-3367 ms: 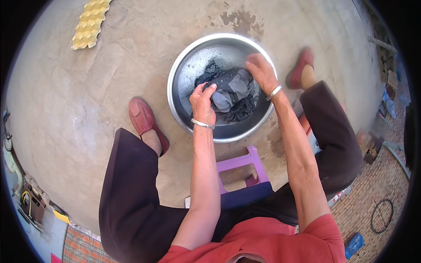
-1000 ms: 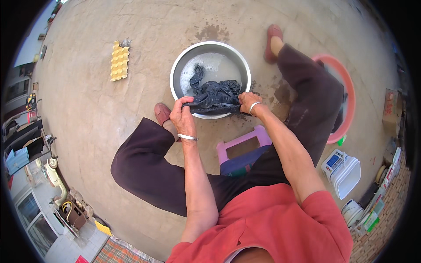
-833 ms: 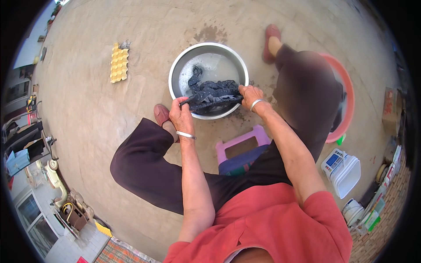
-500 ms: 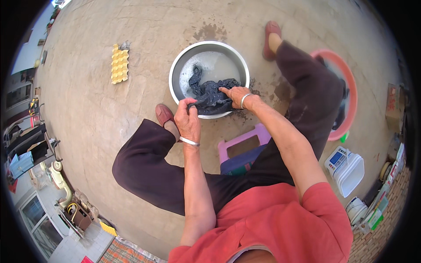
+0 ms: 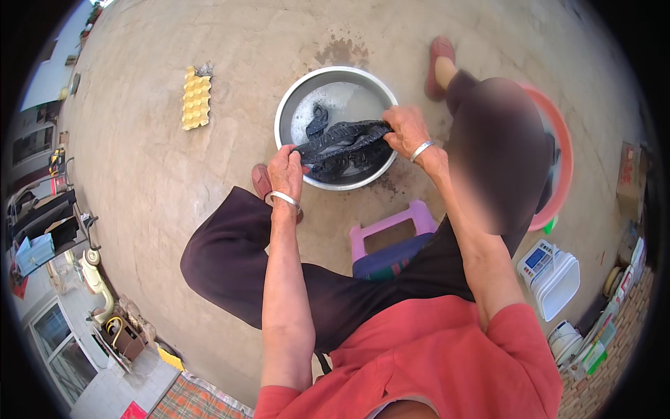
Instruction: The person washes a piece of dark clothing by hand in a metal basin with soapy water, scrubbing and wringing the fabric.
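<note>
A wet dark garment (image 5: 345,145) is stretched between my two hands across a round metal basin (image 5: 282,112). My left hand (image 5: 286,171) is closed on its left end at the basin's near left rim. At the right rim, my right hand (image 5: 407,130) grips the other end. The held edge looks like a gathered band. The rest of the cloth hangs down into cloudy, sudsy water (image 5: 352,98), and one crumpled piece stands up at the left inside. What kind of garment it is, I cannot tell.
Beside my right leg stands a pink tub (image 5: 564,174) with dark cloth in it. Between my legs is a pink plastic stool (image 5: 358,241). A white bucket (image 5: 558,286) lies to the right, and a yellow egg tray (image 5: 196,99) is on the ground at left.
My hands have moved apart, the left to the left and the right up and to the right. The bunched garment is now pulled out between them.
</note>
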Demonstrator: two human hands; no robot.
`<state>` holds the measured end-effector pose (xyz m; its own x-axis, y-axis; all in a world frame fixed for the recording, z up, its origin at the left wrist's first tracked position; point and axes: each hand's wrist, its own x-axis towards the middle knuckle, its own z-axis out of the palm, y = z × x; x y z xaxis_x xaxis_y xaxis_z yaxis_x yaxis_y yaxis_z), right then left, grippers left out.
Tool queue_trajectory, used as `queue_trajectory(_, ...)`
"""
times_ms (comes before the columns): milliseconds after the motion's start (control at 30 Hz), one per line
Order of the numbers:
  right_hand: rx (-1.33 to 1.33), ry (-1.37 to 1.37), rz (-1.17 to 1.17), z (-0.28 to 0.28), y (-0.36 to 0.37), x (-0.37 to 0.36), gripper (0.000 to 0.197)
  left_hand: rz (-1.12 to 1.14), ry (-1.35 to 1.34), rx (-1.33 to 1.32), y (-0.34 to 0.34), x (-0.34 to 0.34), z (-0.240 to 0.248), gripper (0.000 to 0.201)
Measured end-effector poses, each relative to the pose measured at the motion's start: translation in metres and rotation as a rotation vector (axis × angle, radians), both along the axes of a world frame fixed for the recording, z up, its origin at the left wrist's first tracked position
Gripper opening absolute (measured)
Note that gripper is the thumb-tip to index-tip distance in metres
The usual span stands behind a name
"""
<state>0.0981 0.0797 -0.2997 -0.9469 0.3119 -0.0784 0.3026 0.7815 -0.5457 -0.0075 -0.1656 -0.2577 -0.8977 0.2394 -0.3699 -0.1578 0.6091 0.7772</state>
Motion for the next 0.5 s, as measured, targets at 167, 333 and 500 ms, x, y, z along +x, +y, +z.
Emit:
queue_trajectory(167,-0.572,0.059,-0.048,-0.017,0.014,-0.009,0.021,-0.293,0.321,-0.054,-0.02,-0.003,-0.024,0.031)
queue_trajectory(333,-0.853,-0.009,-0.35,-0.015,0.009,-0.001,0.021,-0.146,0.359,-0.251,-0.004,0.007,-0.005,0.031)
queue_trajectory(500,-1.547,0.11,-0.747,0.006,-0.024,-0.003,0.021,0.16,0.188,0.339,0.011,0.021,-0.016,0.019)
